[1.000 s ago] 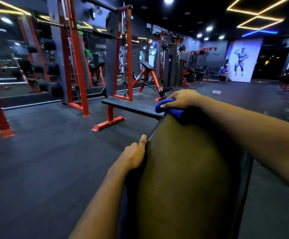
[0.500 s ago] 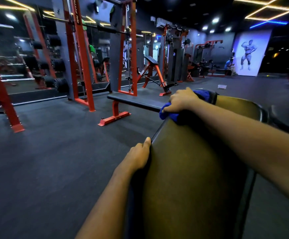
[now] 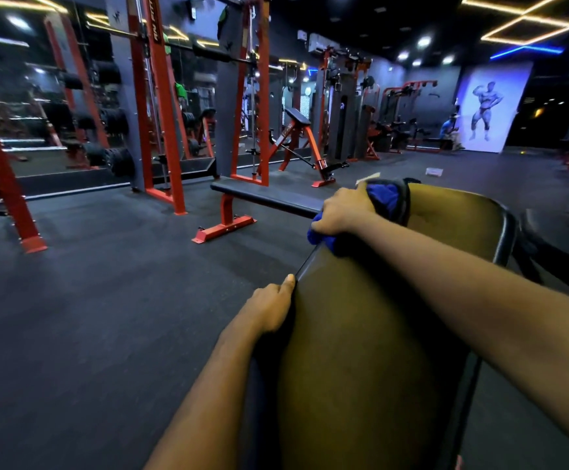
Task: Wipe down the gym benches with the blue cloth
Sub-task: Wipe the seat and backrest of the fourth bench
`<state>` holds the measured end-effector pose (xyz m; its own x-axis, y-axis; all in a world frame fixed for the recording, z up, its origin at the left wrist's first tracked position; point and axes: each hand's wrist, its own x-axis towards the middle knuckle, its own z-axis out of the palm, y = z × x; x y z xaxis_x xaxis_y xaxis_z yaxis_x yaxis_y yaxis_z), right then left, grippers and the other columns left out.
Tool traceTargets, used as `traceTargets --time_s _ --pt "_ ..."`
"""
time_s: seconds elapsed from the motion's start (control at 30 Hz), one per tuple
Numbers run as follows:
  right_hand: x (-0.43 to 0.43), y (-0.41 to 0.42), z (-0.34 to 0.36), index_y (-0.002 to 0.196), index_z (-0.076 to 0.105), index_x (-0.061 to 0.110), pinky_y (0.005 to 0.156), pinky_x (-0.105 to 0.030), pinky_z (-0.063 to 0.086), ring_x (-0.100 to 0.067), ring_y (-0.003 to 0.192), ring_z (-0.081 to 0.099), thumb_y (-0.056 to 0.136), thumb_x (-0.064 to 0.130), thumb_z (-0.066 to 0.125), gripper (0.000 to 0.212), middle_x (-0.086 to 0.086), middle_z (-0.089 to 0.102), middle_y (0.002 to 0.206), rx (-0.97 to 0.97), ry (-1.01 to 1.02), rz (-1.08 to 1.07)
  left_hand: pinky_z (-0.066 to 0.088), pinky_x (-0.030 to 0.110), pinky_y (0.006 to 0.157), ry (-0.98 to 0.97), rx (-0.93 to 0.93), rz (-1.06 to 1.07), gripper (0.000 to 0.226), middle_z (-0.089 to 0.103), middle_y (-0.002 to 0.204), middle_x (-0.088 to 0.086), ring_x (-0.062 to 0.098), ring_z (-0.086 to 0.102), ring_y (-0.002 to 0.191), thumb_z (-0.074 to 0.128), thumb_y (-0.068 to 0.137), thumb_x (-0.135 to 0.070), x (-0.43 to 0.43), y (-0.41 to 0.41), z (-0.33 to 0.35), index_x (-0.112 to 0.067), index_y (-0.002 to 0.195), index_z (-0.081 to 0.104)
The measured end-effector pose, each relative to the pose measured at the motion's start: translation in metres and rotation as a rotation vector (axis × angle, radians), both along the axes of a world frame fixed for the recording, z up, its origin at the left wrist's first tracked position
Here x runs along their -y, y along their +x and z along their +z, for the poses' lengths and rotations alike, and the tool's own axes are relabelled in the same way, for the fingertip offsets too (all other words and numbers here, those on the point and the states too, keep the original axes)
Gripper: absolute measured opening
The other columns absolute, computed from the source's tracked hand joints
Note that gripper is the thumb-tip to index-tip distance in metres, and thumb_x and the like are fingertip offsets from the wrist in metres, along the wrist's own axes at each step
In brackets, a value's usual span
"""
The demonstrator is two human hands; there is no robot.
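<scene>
Pressure is going down through the person's right hand (image 3: 340,212) onto the blue cloth (image 3: 383,198). The cloth is lying bunched at the far left corner of the dark bench pad (image 3: 361,351), with a fold spilling over the left edge and the rest heaped beyond the knuckles. The fingers are curling over the wad and pinning it to the upholstery.

The left hand (image 3: 269,308) is gripping the pad's left edge nearer the person, with the thumb lying along the top seam and the fingers tucked under out of sight. It looks to be steadying the bench.

To my eye this is a stroke along the pad's edge and top end. A tight wad is touching little surface, so the cloth is wanting to be spread flatter. Even pressure and overlapping strokes should be carrying across to the right side, under the crossing forearm. The seam and side wall are needing a pass too.

Beyond, a flat bench (image 3: 262,195) on a red frame is waiting, well apart from both hands.
</scene>
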<state>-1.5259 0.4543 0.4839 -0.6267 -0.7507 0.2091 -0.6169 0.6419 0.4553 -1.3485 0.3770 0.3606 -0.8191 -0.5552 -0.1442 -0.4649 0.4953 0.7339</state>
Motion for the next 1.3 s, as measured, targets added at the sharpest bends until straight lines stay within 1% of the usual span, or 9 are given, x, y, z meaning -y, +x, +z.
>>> traceTargets --time_s 0.13,0.3,0.43,0.53,0.63,0.9,1.0,1.2,1.3 --pt "-0.007 0.010 0.009 0.107 0.067 0.028 0.101 -0.049 0.031 -0.022 0.097 0.056 0.089 0.075 0.037 0.059 0.000 0.061 0.094 0.155 0.075 0.061 0.034 0.041 0.111 -0.030 0.017 -0.039 0.068 0.046 0.146 0.015 0.031 0.046 0.131 0.015 0.101 -0.060 0.001 0.022 -0.003 -0.018 0.144 0.046" --pt "0.001 0.041 -0.011 0.110 0.067 0.025 0.105 -0.049 0.028 -0.028 0.113 0.056 0.089 0.066 0.037 0.055 -0.007 0.065 0.111 0.043 0.052 0.020 0.037 0.040 0.109 -0.022 0.019 -0.076 0.065 0.050 0.142 0.013 0.028 0.050 0.127 0.018 0.102 -0.058 0.004 0.041 -0.009 -0.018 0.142 0.049" --pt "-0.005 0.051 -0.012 0.091 0.059 0.026 0.106 -0.052 0.028 -0.026 0.109 0.057 0.089 0.075 0.035 0.055 -0.003 0.060 0.093 0.154 0.098 0.088 0.039 0.043 0.108 0.019 0.026 -0.082 0.065 0.053 0.139 0.011 0.025 0.053 0.123 0.019 0.100 -0.061 0.007 0.048 -0.019 -0.020 0.141 0.050" --pt "-0.021 0.040 -0.017 0.114 0.067 0.030 0.112 -0.067 0.013 -0.027 0.130 0.043 0.088 0.078 0.033 0.064 -0.001 0.060 0.124 0.139 -0.122 0.032 0.034 0.048 0.112 0.080 -0.006 -0.051 0.067 0.048 0.145 0.010 0.028 0.048 0.130 0.018 0.098 -0.065 0.006 0.049 -0.027 -0.025 0.145 0.044" --pt "-0.047 0.034 -0.025 0.139 0.049 0.041 0.110 -0.075 0.006 -0.029 0.147 0.021 0.089 0.077 0.032 0.064 0.003 0.030 0.160 0.099 -0.410 -0.086 0.028 0.049 0.116 0.088 -0.031 -0.032 0.068 0.041 0.151 0.010 0.031 0.040 0.138 0.015 0.098 -0.066 0.003 0.049 -0.031 -0.027 0.149 0.037" --pt "-0.127 0.046 -0.037 0.153 0.031 0.040 0.110 -0.076 0.007 -0.037 0.150 0.006 0.090 0.072 0.036 0.070 -0.002 0.009 0.166 0.077 -0.806 -0.602 0.027 0.045 0.115 0.137 -0.014 -0.075 0.066 0.042 0.150 0.015 0.033 0.038 0.138 0.013 0.102 -0.058 0.000 0.048 -0.024 -0.019 0.148 0.041" --pt "-0.107 0.070 -0.041 0.155 0.026 0.040 0.113 -0.072 0.009 -0.039 0.149 0.009 0.094 0.068 0.032 0.067 -0.003 0.011 0.166 0.083 -0.764 -0.607 0.025 0.042 0.115 0.137 -0.034 -0.082 0.064 0.039 0.152 0.016 0.033 0.036 0.140 0.014 0.104 -0.053 0.000 0.048 -0.022 -0.014 0.148 0.039" --pt "-0.095 0.129 -0.082 0.152 0.022 0.049 0.115 -0.062 0.015 -0.029 0.149 0.018 0.095 0.070 0.026 0.061 0.006 0.016 0.165 0.042 -0.422 -0.193 0.023 0.043 0.118 0.162 -0.065 -0.093 0.062 0.037 0.153 0.016 0.032 0.034 0.142 0.016 0.103 -0.055 0.002 0.050 -0.027 -0.019 0.149 0.038" --pt "-0.128 0.097 -0.065 0.151 0.022 0.050 0.114 -0.067 0.011 -0.027 0.149 0.017 0.094 0.071 0.026 0.061 0.009 0.012 0.166 0.032 -0.479 -0.317 0.024 0.043 0.118 0.166 -0.080 -0.104 0.062 0.038 0.153 0.016 0.032 0.034 0.141 0.015 0.104 -0.054 0.003 0.051 -0.028 -0.018 0.149 0.038"
